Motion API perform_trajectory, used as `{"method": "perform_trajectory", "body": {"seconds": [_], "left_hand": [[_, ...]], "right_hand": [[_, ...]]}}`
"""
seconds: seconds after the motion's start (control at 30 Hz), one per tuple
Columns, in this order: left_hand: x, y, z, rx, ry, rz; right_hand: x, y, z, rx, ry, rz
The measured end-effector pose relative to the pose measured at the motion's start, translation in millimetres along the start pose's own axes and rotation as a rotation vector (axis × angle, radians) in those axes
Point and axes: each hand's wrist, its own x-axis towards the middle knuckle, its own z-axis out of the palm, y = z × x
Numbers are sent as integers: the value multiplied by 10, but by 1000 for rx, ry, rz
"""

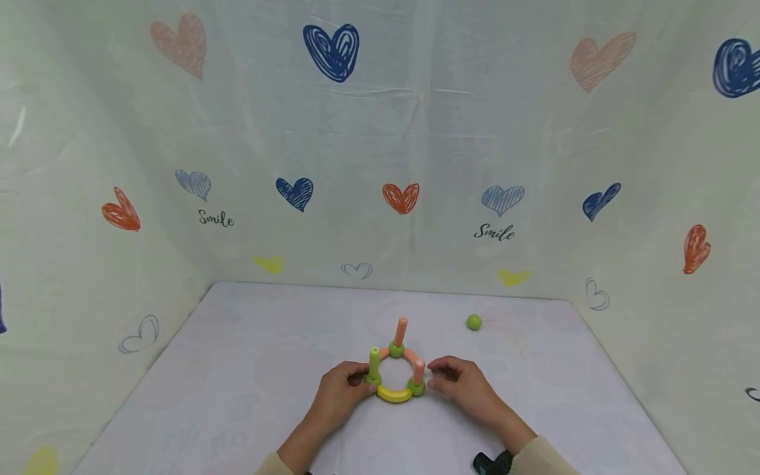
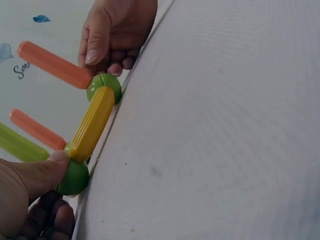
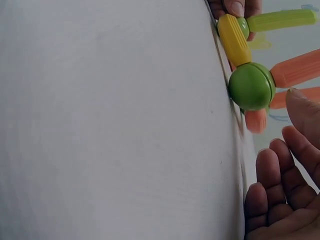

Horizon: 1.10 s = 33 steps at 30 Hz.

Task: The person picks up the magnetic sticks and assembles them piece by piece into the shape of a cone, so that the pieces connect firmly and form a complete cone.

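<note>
A ring of toy building pieces lies on the table, made of green balls joined by a yellow curved rod and orange curved rods. From the balls rise a light green rod, a near orange rod and a far orange rod. My left hand pinches the left green ball, its thumb by the yellow rod's end. Just right of the right green ball, my right hand hovers with loosely bent fingers and holds nothing.
A loose green ball lies at the back right of the white table. Near my right wrist is a black object, partly cut off. A curtain with printed hearts stands behind the table and at its sides.
</note>
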Motion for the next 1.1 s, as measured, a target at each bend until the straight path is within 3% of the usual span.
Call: {"method": "perform_trajectory", "body": {"seconds": [0.37, 0.6, 0.8, 1.1], "left_hand": [[-1, -2, -5, 2, -7, -2], [4, -2, 5, -3, -3, -12], [-7, -15, 6, -3, 10, -5], [-5, 8, 5, -2, -1, -20]], "right_hand": [[80, -28, -151, 38, 205, 80], [210, 61, -429, 14, 301, 55], [347, 64, -671, -45, 329, 51], [528, 98, -915, -202, 276, 53]]}}
